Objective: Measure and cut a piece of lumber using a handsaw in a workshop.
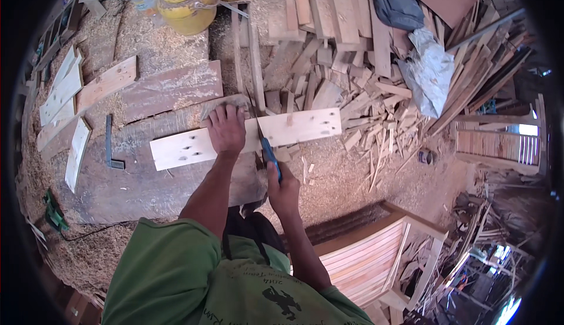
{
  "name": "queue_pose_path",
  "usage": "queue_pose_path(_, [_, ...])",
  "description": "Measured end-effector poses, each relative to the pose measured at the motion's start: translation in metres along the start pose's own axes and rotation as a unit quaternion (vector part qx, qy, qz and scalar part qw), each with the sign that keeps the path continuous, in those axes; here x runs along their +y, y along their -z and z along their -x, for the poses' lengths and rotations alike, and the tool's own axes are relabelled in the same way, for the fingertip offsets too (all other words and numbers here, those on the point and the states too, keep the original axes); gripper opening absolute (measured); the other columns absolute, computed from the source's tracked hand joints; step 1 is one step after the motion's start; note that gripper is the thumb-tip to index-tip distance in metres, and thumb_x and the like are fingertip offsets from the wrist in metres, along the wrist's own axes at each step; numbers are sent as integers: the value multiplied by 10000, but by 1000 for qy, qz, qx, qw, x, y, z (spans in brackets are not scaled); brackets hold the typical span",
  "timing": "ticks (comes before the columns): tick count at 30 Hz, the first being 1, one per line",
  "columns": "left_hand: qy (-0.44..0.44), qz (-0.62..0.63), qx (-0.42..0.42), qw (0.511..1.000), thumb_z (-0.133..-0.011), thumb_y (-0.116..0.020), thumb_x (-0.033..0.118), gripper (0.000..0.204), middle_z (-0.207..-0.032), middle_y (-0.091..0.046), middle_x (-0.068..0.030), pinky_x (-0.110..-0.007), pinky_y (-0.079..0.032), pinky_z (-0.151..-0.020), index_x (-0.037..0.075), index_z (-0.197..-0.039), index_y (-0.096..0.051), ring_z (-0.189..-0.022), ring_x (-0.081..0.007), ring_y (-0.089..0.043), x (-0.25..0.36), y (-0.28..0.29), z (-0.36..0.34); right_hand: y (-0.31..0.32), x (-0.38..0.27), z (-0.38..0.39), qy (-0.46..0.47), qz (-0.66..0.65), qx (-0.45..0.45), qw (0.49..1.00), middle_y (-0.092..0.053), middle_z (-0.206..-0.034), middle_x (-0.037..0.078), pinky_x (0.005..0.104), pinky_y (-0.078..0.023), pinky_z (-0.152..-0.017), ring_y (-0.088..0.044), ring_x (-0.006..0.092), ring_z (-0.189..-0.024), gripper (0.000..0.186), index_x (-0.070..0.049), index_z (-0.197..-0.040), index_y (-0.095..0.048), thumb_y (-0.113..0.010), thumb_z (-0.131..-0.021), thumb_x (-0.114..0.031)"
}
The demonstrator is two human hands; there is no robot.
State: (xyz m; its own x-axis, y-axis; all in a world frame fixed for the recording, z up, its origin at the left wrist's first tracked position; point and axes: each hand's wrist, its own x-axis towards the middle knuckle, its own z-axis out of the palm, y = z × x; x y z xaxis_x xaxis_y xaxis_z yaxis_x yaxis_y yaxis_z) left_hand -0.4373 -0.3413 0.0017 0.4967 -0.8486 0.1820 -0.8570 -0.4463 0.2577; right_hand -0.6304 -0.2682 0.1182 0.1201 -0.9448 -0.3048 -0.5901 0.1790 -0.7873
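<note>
Right hand (283, 188) is clamped round the handle of a saw (268, 150), whose blade is laid across the board (301, 126). Left hand (227, 130) is set on the board, left of the blade, with fingers reaching past the far edge; whether they are hooked round it cannot be told.

Ahead of the right hand, the board's long axis is run from left to right, its right end angled slightly farther away, roughly crosswise to the blade. Of the 2 hands, the left is nearer, touching; the right is held just short of the near edge.

By the bench (141, 187) the left part is borne; the right part is reached out toward offcuts (367, 99). Farther left, a square (109, 140) is seen; beyond, 2 yellow tubs (189, 20).
</note>
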Motion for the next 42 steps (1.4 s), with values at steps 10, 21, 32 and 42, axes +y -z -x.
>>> queue_pose_path(10, [-3, -12, 5, 1000, -1092, -623, 410, 306, -1136, -601, -154, -548, -440, -1008, 106, -1128, -628, -1103, -370, -575, -2, -2, -6, 23, -14, 38, -101, 81, -18, 991, -791, -956, 187, 402, -579, -725, -774, 244, -842, 411, 23, -1298, -734, -627, -1136, -338])
queue_pose_path(21, [13, 1, -21, 1000, -1106, -601, 401, 308, -1164, -606, -159, -551, -423, -1027, 97, -1146, -632, -1115, -371, -573, 3, 2, -8, 71, -8, 128, -33, 29, 7, 999, -682, -723, 87, 397, -524, -595, -672, 177, -638, 363, 19, -1262, -734, -615, -1131, -298])
queue_pose_path(32, [8, 5, -10, 1000, -1113, -592, 392, 297, -1140, -607, -165, -557, -429, -1003, 99, -1137, -632, -1097, -382, -574, 2, 2, -5, 5, -14, -3, 25, 24, 11, 999, -686, -771, 250, 488, -519, -630, -734, 377, -698, 406, 40, -1228, -715, -584, -1156, -337])
queue_pose_path(42, [0, -12, 2, 1000, -1102, -607, 393, 311, -1171, -607, -163, -541, -431, -1029, 84, -1134, -624, -1126, -386, -567, 0, -4, -7, -12, -15, -23, 12, 40, 42, 998, -730, -810, 245, 482, -567, -651, -782, 425, -772, 349, 18, -1176, -736, -640, -1124, -312])
